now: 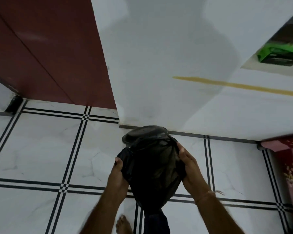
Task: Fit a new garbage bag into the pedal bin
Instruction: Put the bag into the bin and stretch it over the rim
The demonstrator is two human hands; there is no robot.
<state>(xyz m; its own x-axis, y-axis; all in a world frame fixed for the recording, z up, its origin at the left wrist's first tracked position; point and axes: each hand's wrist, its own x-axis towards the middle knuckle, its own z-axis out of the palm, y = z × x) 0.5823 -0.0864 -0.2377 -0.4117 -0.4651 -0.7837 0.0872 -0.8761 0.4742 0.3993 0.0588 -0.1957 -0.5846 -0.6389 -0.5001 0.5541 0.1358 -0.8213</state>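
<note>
Bag [156,173] black, stretched between my hands above the tiled floor [41,149] | left hand [118,178] gripping its left edge | right hand [191,168] clutching its right side | bin [142,133] dark, behind bag, against white wall [159,65]

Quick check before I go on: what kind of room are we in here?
Probably a room in a home. The floor is white tile with black lines, a dark red door meets a plain white wall, and a floral cloth hangs at the right. Both hands hold the black garbage bag.
</note>
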